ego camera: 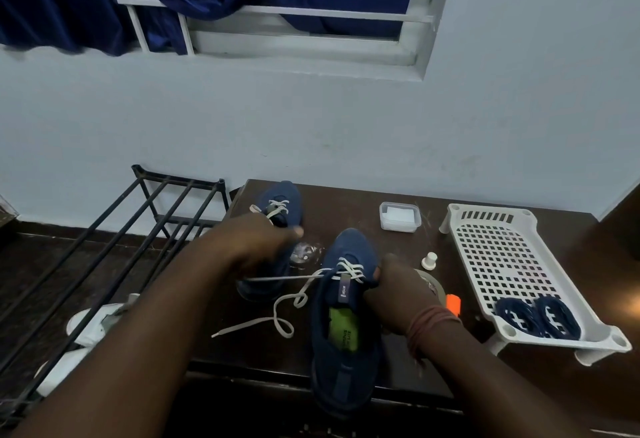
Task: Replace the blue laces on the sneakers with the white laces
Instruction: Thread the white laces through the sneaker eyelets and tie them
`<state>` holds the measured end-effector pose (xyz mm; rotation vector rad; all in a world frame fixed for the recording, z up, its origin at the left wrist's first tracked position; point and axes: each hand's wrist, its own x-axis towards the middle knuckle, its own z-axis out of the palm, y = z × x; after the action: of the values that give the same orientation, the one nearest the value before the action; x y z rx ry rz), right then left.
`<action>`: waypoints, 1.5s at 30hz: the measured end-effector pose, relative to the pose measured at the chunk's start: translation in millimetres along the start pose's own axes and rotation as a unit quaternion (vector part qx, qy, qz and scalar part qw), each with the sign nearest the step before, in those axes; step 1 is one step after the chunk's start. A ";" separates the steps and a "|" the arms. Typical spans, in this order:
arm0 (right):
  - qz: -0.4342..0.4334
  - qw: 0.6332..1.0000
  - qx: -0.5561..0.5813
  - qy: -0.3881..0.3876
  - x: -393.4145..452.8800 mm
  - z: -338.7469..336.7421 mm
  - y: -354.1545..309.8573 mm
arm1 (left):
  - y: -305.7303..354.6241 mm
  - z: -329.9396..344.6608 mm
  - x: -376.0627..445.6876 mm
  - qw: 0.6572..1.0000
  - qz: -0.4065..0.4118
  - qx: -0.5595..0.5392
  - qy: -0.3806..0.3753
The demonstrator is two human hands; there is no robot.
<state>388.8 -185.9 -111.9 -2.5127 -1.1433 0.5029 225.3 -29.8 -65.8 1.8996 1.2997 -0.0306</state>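
A: Where was the near sneaker?

B: On the dark table, heel over the front edge. The right hand gripped its side; the left hand pulled the white lace taut, though I couldn't tell how its fingers held it.

A: The risk?

B: A hard tug could drag that overhanging shoe off, or the loose coils could knot.

A: Any writing?

B: A tongue tag and green insole carried print, unreadable. The far sneaker wore white already; blue laces lay in the white tray.
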 end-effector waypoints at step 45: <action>-0.177 0.792 0.514 -0.278 -6.4 -16.5 -24.6 | 39.4 14.7 -11.8 0.691 0.100 -0.693 -0.179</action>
<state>376.3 -178.1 -85.4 -1.1902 -1.0374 1.3555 256.7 -53.4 -46.8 0.5951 0.4469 0.5275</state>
